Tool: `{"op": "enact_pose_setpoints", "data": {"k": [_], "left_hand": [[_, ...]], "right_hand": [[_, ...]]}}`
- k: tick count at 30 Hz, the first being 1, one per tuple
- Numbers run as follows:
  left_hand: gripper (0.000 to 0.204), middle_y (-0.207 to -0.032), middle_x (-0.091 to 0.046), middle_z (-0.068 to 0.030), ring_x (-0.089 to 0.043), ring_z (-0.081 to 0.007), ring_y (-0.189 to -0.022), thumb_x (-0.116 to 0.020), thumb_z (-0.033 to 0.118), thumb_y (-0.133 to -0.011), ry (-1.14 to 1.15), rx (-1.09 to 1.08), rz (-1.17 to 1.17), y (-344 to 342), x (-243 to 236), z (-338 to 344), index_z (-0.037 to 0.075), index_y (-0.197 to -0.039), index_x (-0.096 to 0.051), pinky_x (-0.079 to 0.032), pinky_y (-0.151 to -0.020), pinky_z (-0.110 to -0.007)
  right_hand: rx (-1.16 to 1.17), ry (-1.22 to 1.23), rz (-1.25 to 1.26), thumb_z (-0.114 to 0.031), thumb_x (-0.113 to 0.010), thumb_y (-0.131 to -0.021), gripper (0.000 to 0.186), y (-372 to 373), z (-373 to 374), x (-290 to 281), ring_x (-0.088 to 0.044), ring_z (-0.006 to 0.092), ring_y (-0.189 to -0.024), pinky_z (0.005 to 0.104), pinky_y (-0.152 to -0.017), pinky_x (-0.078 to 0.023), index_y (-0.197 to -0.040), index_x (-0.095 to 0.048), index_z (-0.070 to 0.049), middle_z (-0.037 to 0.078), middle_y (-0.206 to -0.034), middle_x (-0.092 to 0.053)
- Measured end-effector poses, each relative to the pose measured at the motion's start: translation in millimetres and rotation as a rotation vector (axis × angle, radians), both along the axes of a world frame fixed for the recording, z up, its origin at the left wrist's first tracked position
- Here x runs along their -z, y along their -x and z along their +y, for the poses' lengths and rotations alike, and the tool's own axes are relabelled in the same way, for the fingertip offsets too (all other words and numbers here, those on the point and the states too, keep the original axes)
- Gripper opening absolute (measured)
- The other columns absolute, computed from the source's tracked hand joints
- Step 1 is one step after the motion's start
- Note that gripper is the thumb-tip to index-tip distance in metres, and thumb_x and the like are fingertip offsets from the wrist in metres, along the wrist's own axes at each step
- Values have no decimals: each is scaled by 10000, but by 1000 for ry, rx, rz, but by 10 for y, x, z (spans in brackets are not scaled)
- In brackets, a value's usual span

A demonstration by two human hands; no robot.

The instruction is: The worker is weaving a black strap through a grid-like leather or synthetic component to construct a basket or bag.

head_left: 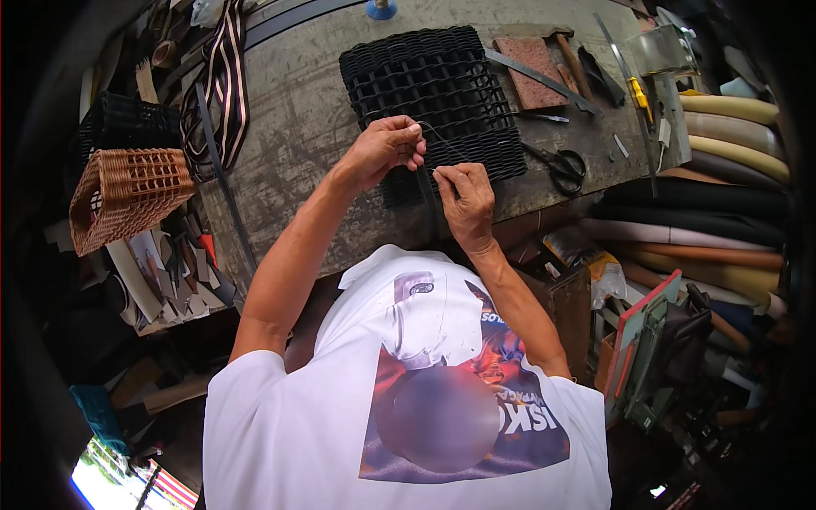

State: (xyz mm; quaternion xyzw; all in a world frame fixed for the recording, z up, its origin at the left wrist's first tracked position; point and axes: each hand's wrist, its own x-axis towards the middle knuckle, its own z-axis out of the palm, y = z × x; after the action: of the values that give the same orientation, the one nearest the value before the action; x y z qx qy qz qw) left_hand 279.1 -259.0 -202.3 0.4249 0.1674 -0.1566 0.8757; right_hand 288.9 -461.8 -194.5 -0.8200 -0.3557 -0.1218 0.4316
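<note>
A black woven basket [425,76] lies on the workbench in front of me, its open lattice facing up. Just above its near edge, my left hand [387,151] is closed in a pinch on a thin dark thread [440,138]. The thread loops across toward my right hand [467,204], whose thumb and forefinger are pressed together at its other side. A small pale tip shows at those right fingertips, too small to name. Between my hands a narrow dark strap [427,195] hangs down past the bench's near edge; which fingers touch it is unclear.
Scissors [565,170] with black handles lie right of the basket. Beyond are a metal ruler [544,81], a reddish block [529,75], a hammer [574,64] and a yellow-handled screwdriver [639,95]. A brown wicker basket [127,195] stands left; material rolls [727,153] are stacked right.
</note>
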Motion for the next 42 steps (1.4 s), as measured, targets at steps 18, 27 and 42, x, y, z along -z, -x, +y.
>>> {"op": "enact_pose_setpoints", "data": {"k": [18,27,42], "left_hand": [[169,-819,-656,-40,-653,-109,-679,-519,184,-1048,10,-28,-11,12,45,-14,74,-933,-578,-554,-618,-240],[163,-826,-658,-45,-653,-114,-684,-528,186,-1044,25,-24,-13,16,58,-17,72,-941,-580,-553,-619,-242],[151,-841,-650,-46,-653,-128,-715,-546,191,-1036,51,-46,-24,37,87,-28,61,-971,-585,-549,-633,-247]], "right_hand": [[-62,103,98,1,-735,-813,189,119,-61,-73,-635,242,-710,340,-624,-517,-998,-726,-39,82,-800,-611],[53,89,429,26,-697,-841,171,115,-31,-135,-636,258,-685,347,-620,-512,-1005,-717,-20,107,-830,-630],[-43,93,397,11,-674,-847,146,135,-1,-168,-633,277,-738,371,-658,-501,-986,-705,-19,112,-836,-619]]}}
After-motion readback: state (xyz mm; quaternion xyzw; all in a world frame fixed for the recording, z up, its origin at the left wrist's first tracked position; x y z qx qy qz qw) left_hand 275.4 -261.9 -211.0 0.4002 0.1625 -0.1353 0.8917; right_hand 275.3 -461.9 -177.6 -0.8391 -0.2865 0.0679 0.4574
